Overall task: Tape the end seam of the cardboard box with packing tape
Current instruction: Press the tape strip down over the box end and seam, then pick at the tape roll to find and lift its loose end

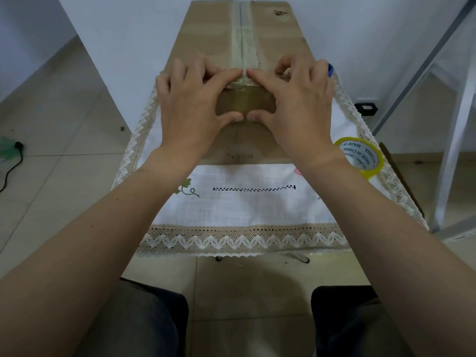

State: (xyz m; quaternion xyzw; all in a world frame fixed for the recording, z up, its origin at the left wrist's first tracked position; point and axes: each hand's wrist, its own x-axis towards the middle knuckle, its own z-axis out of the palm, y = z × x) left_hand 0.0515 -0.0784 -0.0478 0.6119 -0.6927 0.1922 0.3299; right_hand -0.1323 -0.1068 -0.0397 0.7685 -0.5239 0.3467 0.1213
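Note:
A long brown cardboard box (206,34) lies on the table, its top seam covered by a pale strip of tape running away from me. A shiny strip of packing tape (244,100) folds over the near top edge and down the near end face. My left hand (190,104) and my right hand (296,104) press this strip flat from either side. Both index fingertips meet at the top edge and both thumbs meet lower on the end face. The other fingers rest on the box top.
A yellow tape roll (360,155) lies on the white lace-edged tablecloth (244,210) to the right of the box. A blue object (330,70) peeks out behind my right hand. White metal frame legs (453,140) stand at the right. A black cable (11,166) lies on the floor tiles at left.

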